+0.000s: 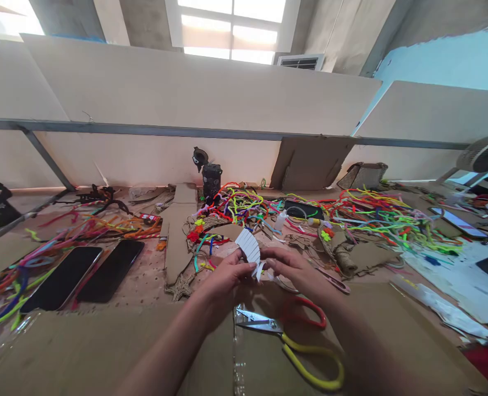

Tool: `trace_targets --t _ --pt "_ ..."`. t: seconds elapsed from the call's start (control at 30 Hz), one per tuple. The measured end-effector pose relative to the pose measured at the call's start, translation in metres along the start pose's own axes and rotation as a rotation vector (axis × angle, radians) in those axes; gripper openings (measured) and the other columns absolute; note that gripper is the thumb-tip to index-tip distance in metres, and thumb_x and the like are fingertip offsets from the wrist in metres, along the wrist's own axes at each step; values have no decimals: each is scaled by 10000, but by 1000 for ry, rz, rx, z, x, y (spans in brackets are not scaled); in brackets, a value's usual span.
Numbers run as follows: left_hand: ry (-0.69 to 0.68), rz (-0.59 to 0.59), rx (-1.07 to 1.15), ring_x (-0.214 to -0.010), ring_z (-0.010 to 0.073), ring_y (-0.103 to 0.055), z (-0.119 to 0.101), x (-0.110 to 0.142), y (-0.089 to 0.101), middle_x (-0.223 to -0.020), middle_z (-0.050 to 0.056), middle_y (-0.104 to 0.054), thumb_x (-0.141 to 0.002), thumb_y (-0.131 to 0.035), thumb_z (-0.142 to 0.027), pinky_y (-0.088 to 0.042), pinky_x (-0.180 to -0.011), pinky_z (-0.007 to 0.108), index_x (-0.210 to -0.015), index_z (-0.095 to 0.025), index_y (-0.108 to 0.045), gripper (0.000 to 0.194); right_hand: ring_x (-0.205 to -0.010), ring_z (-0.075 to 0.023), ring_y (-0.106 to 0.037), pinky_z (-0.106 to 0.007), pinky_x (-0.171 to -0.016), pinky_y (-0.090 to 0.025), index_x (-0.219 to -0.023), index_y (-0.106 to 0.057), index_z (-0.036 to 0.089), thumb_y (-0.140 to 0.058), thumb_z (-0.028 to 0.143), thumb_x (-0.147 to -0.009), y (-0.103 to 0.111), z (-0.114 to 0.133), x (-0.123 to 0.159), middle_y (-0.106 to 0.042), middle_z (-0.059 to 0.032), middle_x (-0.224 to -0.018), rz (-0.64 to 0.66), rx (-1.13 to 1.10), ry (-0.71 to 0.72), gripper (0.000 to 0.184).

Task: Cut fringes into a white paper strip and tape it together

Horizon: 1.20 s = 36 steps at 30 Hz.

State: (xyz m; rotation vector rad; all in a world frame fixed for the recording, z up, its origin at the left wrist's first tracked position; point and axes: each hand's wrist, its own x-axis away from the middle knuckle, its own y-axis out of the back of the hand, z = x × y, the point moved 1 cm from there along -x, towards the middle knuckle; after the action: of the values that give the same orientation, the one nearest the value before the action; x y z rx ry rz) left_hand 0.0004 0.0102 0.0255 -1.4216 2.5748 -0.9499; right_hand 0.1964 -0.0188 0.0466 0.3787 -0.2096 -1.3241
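Note:
My left hand (224, 273) and my right hand (290, 268) meet over the middle of the table, both pinched on a small piece of white paper (250, 247) cut into parallel strips. The paper stands up between the fingertips, its lower end curling down at my right thumb. Just in front of my hands, scissors (290, 336) with one red and one yellow handle lie on a sheet of brown cardboard (103, 352).
Two dark phones (87, 275) lie at the left. Piles of coloured pipe cleaners (376, 217) cover the back of the table. A cardboard strip (177, 231), a black bottle (210, 179), a twine roll (345, 256) and another phone (458, 223) sit around them.

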Motion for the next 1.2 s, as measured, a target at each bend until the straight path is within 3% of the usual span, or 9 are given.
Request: trace_targets --t 0.07,0.17,0.4,0.6,0.83,0.97,1.2 --pt "-14 14 -35 -635 98 -569 -1 -2 2 -872 30 -647 -793 -757 -157 -468 -619 214 -1140 -167 -671 357 -1198 -318 -661 -455 -1069 -475 -1170 -755 231 -693 486 -929 -5 -9 -8 -755 -87 -1233 55 -86 -12 357" --pt "-42 23 -84 -687 124 -609 -1 -8 6 -958 63 -678 -764 -764 -160 -496 -636 235 -1106 -154 -668 355 -1077 -302 -687 -420 -973 -503 -1083 -761 219 -771 449 -856 -7 -18 -10 -773 -78 -1119 15 -136 -38 323" --pt "12 -14 -58 -711 145 -674 -1 -13 13 -984 93 -709 -734 -759 -147 -510 -691 260 -1076 -151 -646 360 -780 -240 -601 -336 -701 -436 -837 -731 197 -780 474 -773 1 -16 -6 -685 -42 -800 -68 -35 -119 289" --pt "29 18 -57 -767 149 -675 -4 -15 13 -977 90 -704 -670 -776 -108 -485 -675 242 -993 -147 -682 339 -775 -237 -577 -330 -694 -414 -820 -743 200 -746 492 -782 1 -7 -7 -672 -40 -789 -55 26 -130 295" --pt "48 31 -71 -728 139 -640 -2 -9 9 -958 76 -688 -715 -767 -146 -468 -649 248 -1088 -167 -719 377 -821 -246 -599 -345 -765 -430 -809 -737 191 -721 491 -786 4 -5 -12 -699 -51 -838 28 1 -129 301" --pt "24 56 -99 -703 119 -610 -7 -8 6 -983 91 -704 -690 -818 -188 -429 -647 232 -1040 -150 -750 359 -772 -220 -570 -327 -727 -416 -817 -719 189 -700 473 -815 2 -9 -16 -672 -35 -812 103 13 -142 285" --pt "3 52 -109 -685 123 -545 -9 -7 1 -884 64 -678 -670 -837 -240 -391 -650 244 -1026 -150 -763 374 -749 -207 -562 -305 -689 -417 -797 -697 192 -687 442 -829 2 -10 -23 -664 -26 -785 119 91 -112 252"
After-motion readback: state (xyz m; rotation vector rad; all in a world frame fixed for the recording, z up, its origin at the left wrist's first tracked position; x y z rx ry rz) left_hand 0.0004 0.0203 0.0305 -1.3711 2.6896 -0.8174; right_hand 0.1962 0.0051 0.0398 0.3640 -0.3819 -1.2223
